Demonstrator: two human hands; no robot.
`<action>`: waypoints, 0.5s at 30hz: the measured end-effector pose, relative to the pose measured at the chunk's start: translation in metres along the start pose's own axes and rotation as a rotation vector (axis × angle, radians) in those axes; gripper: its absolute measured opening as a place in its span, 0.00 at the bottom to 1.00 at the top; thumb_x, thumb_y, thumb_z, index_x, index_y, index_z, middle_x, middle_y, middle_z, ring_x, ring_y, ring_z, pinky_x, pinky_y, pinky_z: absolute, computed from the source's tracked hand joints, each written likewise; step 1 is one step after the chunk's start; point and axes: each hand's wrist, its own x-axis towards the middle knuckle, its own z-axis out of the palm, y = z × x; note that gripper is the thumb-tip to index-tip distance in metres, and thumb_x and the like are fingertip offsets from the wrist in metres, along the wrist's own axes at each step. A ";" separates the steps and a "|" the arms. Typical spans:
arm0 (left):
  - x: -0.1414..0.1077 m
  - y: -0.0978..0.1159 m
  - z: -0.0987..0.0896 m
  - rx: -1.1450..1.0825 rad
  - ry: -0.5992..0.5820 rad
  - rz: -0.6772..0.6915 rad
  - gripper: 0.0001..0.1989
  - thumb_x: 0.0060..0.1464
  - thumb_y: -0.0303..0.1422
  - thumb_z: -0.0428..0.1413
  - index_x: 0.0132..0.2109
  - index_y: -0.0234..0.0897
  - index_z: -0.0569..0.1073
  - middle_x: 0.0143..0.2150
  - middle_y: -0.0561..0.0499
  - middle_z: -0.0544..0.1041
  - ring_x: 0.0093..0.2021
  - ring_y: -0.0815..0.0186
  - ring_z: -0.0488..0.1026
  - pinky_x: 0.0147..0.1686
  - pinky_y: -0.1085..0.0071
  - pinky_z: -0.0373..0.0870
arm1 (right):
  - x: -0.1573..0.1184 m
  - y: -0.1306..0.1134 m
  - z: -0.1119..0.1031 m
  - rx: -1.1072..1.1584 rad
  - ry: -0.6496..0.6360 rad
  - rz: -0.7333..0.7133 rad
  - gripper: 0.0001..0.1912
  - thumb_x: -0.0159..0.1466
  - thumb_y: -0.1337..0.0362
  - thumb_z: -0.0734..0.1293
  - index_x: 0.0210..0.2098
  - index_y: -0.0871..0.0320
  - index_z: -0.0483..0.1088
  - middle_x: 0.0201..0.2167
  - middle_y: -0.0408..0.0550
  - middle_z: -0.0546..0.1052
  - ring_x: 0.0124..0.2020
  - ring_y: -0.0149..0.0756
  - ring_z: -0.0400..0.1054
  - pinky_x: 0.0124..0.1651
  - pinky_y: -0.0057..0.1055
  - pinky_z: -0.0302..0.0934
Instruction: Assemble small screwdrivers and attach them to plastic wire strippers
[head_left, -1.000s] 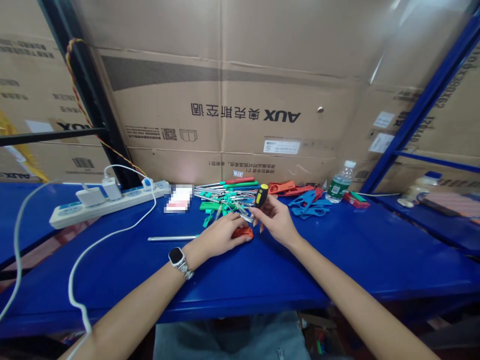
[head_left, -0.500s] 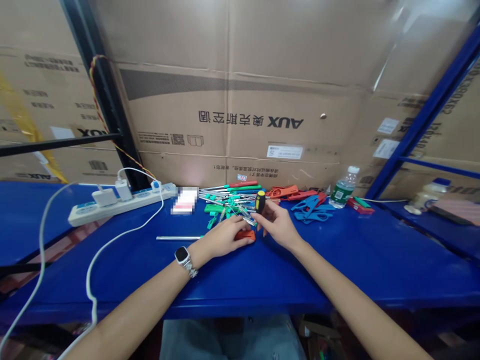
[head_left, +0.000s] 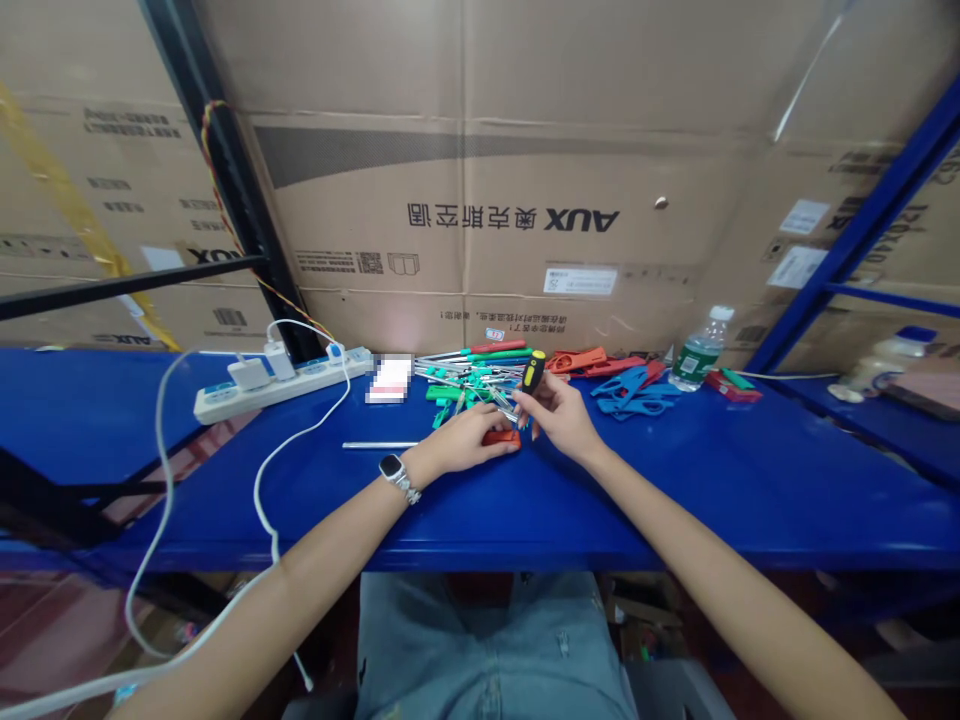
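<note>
In the head view my right hand (head_left: 568,418) is closed around a small screwdriver (head_left: 533,373) with a yellow-and-black handle. The handle points up and leans slightly right, while the tip is hidden near my fingers. My left hand (head_left: 471,440), with a watch (head_left: 392,467) on its wrist, grips an orange plastic piece (head_left: 513,438) against the blue tabletop (head_left: 465,520). A thin metal rod (head_left: 379,445) sticks out to the left from under that hand. Just behind both hands lies a pile of metal rods with green plastic parts (head_left: 480,378).
Orange clips (head_left: 576,360) and blue clips (head_left: 634,392) lie right of the pile, near a water bottle (head_left: 701,350). On the left are a power strip (head_left: 217,404) with cables and a white card (head_left: 391,380). A large cardboard box (head_left: 360,190) stands behind.
The view has tipped down, so the table appears higher and more of my lap shows. The screwdriver handle leans a little more to the right. Both hands keep their hold.
</note>
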 end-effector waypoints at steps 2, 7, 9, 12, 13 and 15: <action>0.000 -0.001 0.000 -0.015 0.000 -0.004 0.18 0.68 0.49 0.55 0.48 0.39 0.77 0.47 0.44 0.78 0.52 0.53 0.74 0.53 0.56 0.72 | 0.001 -0.001 0.000 0.006 0.011 -0.006 0.21 0.60 0.45 0.75 0.39 0.53 0.69 0.27 0.43 0.76 0.23 0.36 0.71 0.18 0.30 0.64; -0.001 -0.002 0.000 -0.023 0.000 0.004 0.18 0.67 0.50 0.55 0.48 0.40 0.78 0.48 0.45 0.79 0.52 0.53 0.74 0.52 0.57 0.71 | 0.003 -0.002 -0.002 -0.008 0.011 0.001 0.22 0.59 0.43 0.75 0.39 0.53 0.70 0.26 0.43 0.75 0.23 0.36 0.71 0.18 0.31 0.64; -0.001 -0.002 0.000 -0.015 0.003 0.001 0.19 0.67 0.50 0.55 0.48 0.40 0.77 0.48 0.45 0.79 0.52 0.54 0.74 0.51 0.57 0.72 | 0.003 -0.002 -0.002 -0.015 0.010 0.008 0.23 0.59 0.44 0.76 0.39 0.53 0.70 0.26 0.43 0.75 0.23 0.36 0.71 0.18 0.30 0.64; -0.002 -0.001 -0.001 -0.023 0.004 -0.014 0.19 0.67 0.51 0.55 0.48 0.40 0.77 0.47 0.44 0.79 0.50 0.54 0.75 0.48 0.59 0.73 | 0.003 -0.002 -0.002 -0.024 0.014 0.015 0.22 0.58 0.45 0.77 0.39 0.53 0.70 0.26 0.43 0.75 0.23 0.37 0.72 0.18 0.31 0.65; -0.002 -0.001 -0.001 -0.026 0.005 -0.020 0.20 0.67 0.51 0.55 0.48 0.40 0.77 0.47 0.44 0.79 0.50 0.54 0.75 0.48 0.59 0.73 | 0.003 -0.002 -0.002 -0.028 0.016 0.012 0.22 0.58 0.45 0.77 0.39 0.53 0.70 0.26 0.43 0.75 0.23 0.37 0.72 0.18 0.31 0.64; -0.002 -0.001 -0.001 -0.028 0.006 -0.024 0.20 0.67 0.51 0.55 0.48 0.39 0.77 0.47 0.44 0.79 0.50 0.54 0.75 0.49 0.58 0.73 | 0.003 0.000 -0.002 -0.040 0.016 0.003 0.22 0.58 0.45 0.77 0.39 0.53 0.71 0.26 0.43 0.75 0.24 0.37 0.72 0.18 0.31 0.64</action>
